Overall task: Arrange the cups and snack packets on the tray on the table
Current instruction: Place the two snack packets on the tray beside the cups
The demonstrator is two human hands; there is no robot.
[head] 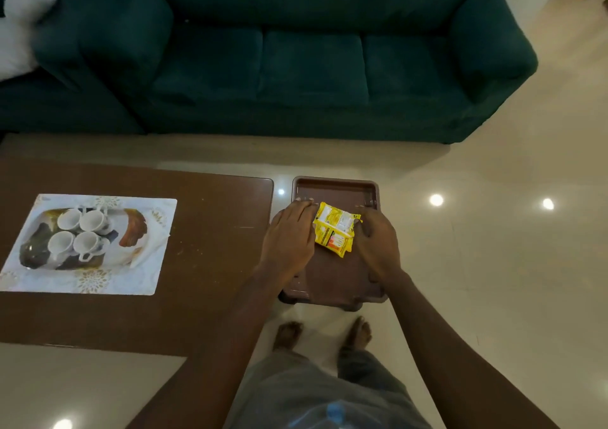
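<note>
Snack packets (334, 231) between left hand (289, 236), right hand (378, 242)

Cups (79, 231) stand on the tray (131, 284) on the table (214, 231), packets (334, 233) on a stool (335, 277) (to its right)

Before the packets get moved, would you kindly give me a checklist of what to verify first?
1. Yellow packets flanked by both hands: ok. The left hand touches their left edge and the right hand is at their right edge.
2. Firm grip on the packets: cannot tell. The right fingers are curled and any pinch is hidden.
3. Four cups upright on the tray: ok.
4. Free tray space right of the cups: ok.
5. Packets on the tray: not ok. They lie on the brown stand beside the table.
</note>
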